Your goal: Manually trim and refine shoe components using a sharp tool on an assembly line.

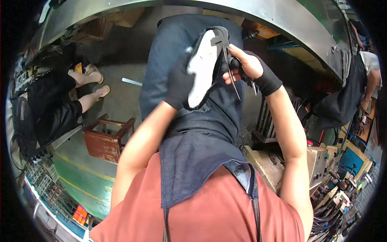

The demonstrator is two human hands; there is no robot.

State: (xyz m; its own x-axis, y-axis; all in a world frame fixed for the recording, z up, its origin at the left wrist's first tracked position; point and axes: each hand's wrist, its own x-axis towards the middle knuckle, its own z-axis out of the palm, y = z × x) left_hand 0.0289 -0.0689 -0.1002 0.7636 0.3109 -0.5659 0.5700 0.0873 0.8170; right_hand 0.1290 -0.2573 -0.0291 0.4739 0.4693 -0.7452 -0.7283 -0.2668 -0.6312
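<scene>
Left hand [180, 82] in black glove, fingers wrapped around shoe [202, 66] sole-up, right hand [246, 66] fingers closed on pincers [225, 50] at shoe's toe, over apron [193, 133] on lap, stool [107, 139] left, machine [322, 161] right.

The person wears a salmon-red top, a dark denim apron, and what look like black gloves on the left hand [180, 86] and right hand [250, 67].
</scene>
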